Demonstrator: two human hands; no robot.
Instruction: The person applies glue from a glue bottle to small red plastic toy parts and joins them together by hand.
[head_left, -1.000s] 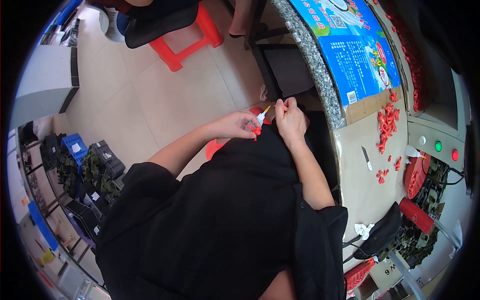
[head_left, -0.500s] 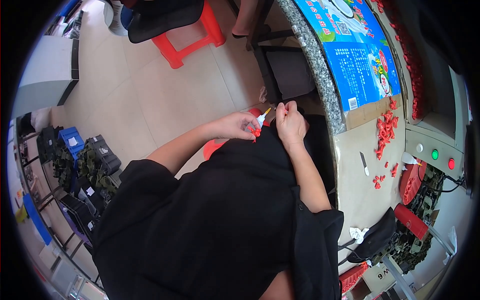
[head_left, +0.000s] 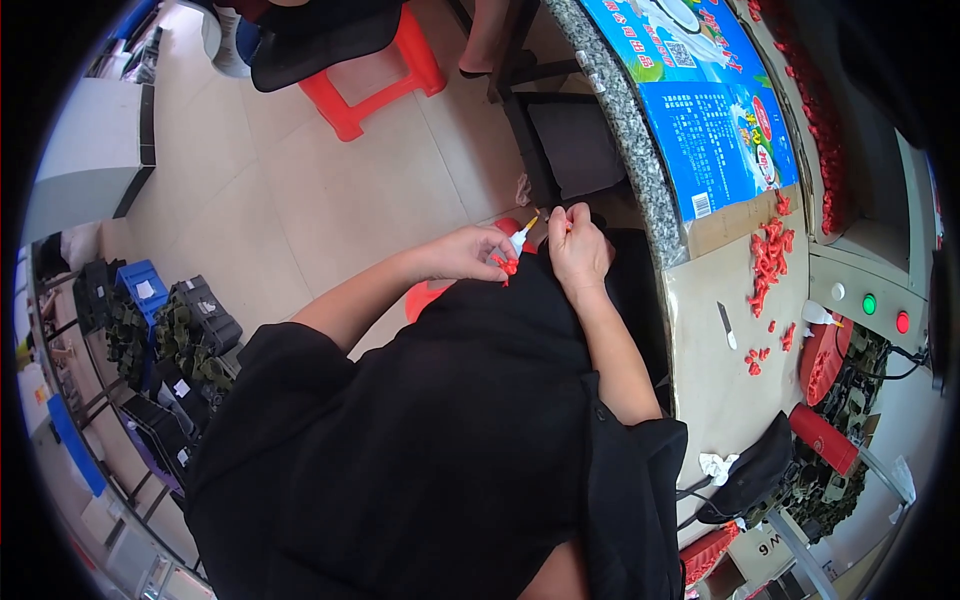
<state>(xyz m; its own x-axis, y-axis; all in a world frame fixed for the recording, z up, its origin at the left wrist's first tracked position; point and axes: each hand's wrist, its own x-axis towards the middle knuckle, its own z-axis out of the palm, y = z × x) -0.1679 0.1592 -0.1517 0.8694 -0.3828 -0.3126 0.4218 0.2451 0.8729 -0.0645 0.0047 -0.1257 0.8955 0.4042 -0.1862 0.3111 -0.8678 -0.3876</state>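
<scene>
Over my lap, my left hand (head_left: 468, 252) is closed around a small white glue bottle (head_left: 519, 241) with a yellow nozzle that slants up to the right. The same hand also keeps a small red plastic piece (head_left: 506, 267) at its fingertips. Just right of the nozzle, my right hand (head_left: 581, 252) is closed in a pinch. A bit of a small red piece (head_left: 569, 226) shows between its thumb and fingers; the rest is covered. Nozzle and right hand are close, and I cannot tell whether they touch.
The workbench (head_left: 705, 290) on my right carries a pile of red pieces (head_left: 770, 265), a small knife (head_left: 727, 326) and a blue printed cardboard sheet (head_left: 720, 140). Another glue bottle (head_left: 818, 314) lies beside a red tray (head_left: 826, 362). A red stool (head_left: 345, 100) stands ahead, near another person.
</scene>
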